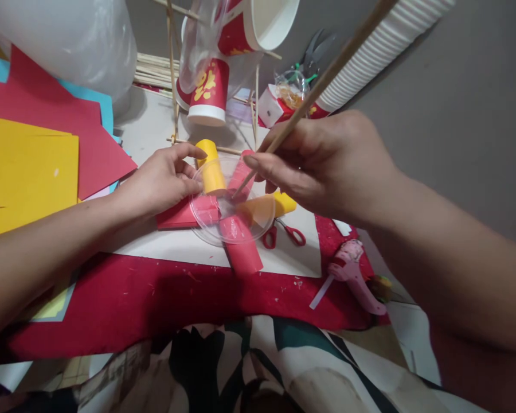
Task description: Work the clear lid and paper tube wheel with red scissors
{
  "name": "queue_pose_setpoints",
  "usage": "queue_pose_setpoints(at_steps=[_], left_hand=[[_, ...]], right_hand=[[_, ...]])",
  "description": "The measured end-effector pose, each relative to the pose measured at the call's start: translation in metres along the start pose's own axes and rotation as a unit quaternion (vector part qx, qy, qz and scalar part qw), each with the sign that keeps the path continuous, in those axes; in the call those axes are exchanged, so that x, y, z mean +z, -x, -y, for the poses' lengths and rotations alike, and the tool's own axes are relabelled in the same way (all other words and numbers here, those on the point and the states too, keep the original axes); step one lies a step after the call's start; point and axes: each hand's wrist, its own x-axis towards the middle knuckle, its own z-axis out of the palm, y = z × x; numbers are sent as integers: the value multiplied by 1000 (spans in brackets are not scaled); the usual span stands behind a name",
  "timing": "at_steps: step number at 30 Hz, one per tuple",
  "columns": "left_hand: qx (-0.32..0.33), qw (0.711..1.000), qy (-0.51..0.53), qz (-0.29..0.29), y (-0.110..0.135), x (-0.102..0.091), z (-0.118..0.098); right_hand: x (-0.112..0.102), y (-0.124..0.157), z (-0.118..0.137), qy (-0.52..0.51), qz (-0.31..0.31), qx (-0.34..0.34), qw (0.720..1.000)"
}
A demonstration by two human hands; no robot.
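My right hand is closed round a long wooden stick, whose tip points down at the middle of a clear plastic lid. The lid lies on several paper rolls, yellow and red, spread out like spokes. My left hand rests at the lid's left edge, fingers curled and pressing on the yellow roll and the lid.
Red-handled scissors lie just right of the lid. A pink glue gun sits at the right. Sheets of red and yellow paper cover the left. Behind stand a frame of sticks, red paper cups and a stack of white cups.
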Motion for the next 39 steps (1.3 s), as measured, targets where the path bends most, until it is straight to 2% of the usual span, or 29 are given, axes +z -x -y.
queue_pose_setpoints(at_steps=[2, 5, 11, 13, 17, 20, 23, 27, 30, 32, 35, 36, 39], left_hand=[[-7, 1000, 6, 6, -1, -1, -1], [-13, 1000, 13, 17, -3, -2, 0], [-19, 996, 32, 77, -12, -5, 2], [-23, 996, 29, 87, -11, -5, -2], [-36, 998, -17, 44, -6, -3, -9], [-65, 998, -14, 12, -5, -2, -9], [-81, 997, -13, 15, -7, -3, -4], [-27, 998, -15, 48, -13, -4, 6], [-16, 998, -45, 51, -12, -5, 6], [20, 994, -109, 3, -7, -4, -1], [141, 965, -198, -103, 6, 1, -20], [175, 960, -194, -99, 10, 4, -27], [217, 970, -104, 19, 13, 17, -42]], right_hand=[[7, 1, 4, 9, -27, 35, 999], [10, 2, 8, -2, -25, 46, 999], [-3, 4, 0, -81, 73, -1, 994], [-6, 6, -2, -85, 83, -3, 993], [-1, 13, -2, -82, 49, 6, 995], [8, 16, 2, -66, 6, 12, 998], [17, 15, 5, -29, -49, 11, 998], [23, 13, 7, 7, -92, 32, 995], [23, 11, 7, 4, -76, 25, 997], [21, 9, 7, 4, -55, 19, 998], [20, 5, 6, -3, -51, 21, 998], [21, 4, 5, -10, -54, 22, 998], [22, 2, 2, -44, -56, 38, 997]])
